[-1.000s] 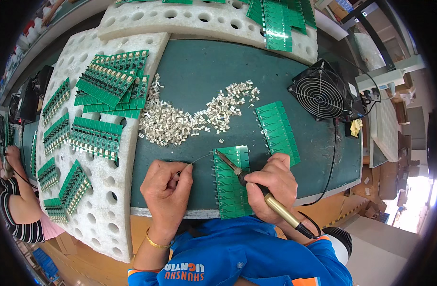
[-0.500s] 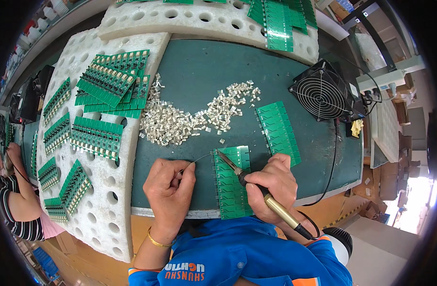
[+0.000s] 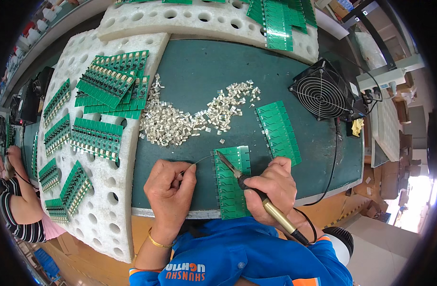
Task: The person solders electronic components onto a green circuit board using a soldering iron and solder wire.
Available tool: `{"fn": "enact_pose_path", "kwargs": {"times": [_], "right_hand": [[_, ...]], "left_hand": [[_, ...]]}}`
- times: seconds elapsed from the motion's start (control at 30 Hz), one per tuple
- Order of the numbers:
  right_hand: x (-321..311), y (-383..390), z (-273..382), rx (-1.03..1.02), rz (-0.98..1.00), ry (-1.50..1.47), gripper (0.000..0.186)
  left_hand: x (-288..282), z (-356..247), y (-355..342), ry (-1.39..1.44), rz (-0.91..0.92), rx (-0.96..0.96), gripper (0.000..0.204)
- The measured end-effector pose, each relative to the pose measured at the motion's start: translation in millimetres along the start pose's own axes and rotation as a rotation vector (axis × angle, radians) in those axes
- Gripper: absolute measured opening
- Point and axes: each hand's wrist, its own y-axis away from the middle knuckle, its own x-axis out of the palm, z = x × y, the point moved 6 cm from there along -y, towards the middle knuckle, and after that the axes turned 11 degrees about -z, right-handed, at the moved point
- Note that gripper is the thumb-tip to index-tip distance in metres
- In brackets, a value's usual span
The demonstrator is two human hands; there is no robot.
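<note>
My left hand pinches a thin solder wire that runs toward the top left corner of a green circuit board with pins along its left edge. My right hand grips a gold-handled soldering iron, its tip lying at that same corner. A second green board lies to the right, beyond my right hand. Above the board in front of me is a loose heap of small white connectors.
At left, a white perforated foam board carries populated boards; another lies behind with more boards. A black fan, its cable and a yellow crumpled piece sit at right. A co-worker's arm is at far left.
My left hand has moved slightly right with the wire. My right hand and the iron's handle have shifted a little left. The co-worker's hand has moved slightly.
</note>
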Motion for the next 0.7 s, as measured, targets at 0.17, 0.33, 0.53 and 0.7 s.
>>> {"fn": "enact_pose_path", "kwargs": {"times": [0.17,0.33,0.53,0.7], "right_hand": [[0.8,2.3,0.5,-0.007,0.0,0.002,0.019],[0.3,3.8,1.5,-0.015,0.019,0.016,0.019],[0.2,5.1,3.6,-0.018,0.014,0.021,0.021],[0.0,6.0,5.3,-0.031,0.026,0.026,0.022]], "left_hand": [[0.0,0.1,0.0,0.004,-0.004,-0.007,0.009],[0.6,-2.0,-0.4,0.002,0.005,0.005,0.01],[1.5,-1.3,0.4,0.026,0.004,-0.027,0.01],[0.4,-0.4,0.2,0.009,0.015,0.007,0.009]]}}
